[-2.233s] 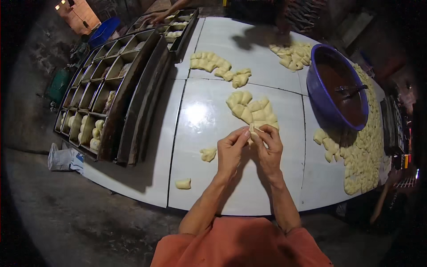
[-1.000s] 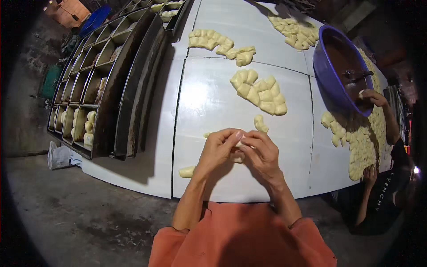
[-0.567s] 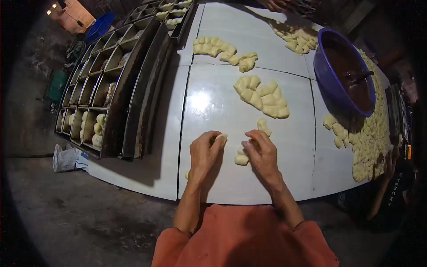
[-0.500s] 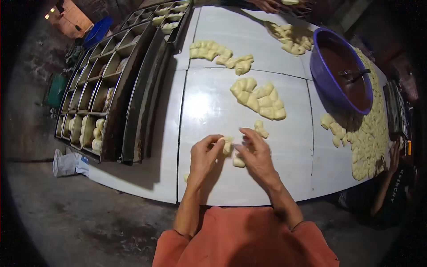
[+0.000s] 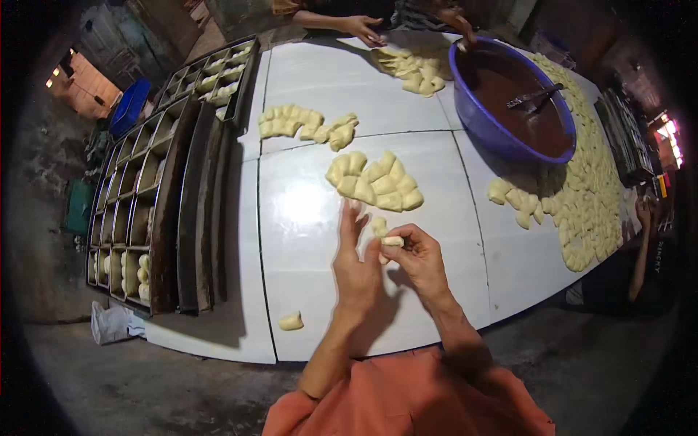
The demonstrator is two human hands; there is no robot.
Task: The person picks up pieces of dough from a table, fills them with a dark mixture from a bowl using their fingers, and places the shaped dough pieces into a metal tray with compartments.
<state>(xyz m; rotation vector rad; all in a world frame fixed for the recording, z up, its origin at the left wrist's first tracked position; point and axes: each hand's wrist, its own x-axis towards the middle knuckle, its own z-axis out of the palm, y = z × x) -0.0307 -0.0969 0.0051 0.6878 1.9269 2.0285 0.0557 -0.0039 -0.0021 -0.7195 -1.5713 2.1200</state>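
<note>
My right hand [image 5: 420, 263] pinches a small pale dough piece [image 5: 393, 241] between thumb and fingers, just above the table. Close by on the left, my left hand [image 5: 356, 280] is open, its fingers stretched away from me and its thumb near that dough. Between the hands lies another dough piece [image 5: 379, 226], partly hidden by my right fingers. Just beyond my fingertips spreads a cluster of dough pieces [image 5: 374, 182]. A single dough piece [image 5: 291, 321] sits apart near the table's front edge, to the left.
Divided metal baking tins [image 5: 138, 196], some with dough inside, stand on the left. A purple basin [image 5: 465, 109] of brown filling with a utensil stands at right, beside many dough pieces [image 5: 589, 196]. Co-workers' hands [image 5: 361, 29] are at the far edge; another person's arm [image 5: 643, 240] reaches in at right.
The view has shifted. My left hand has let go of its dough and stretched its fingers out. My right hand, loosely spread before, now pinches a dough piece.
</note>
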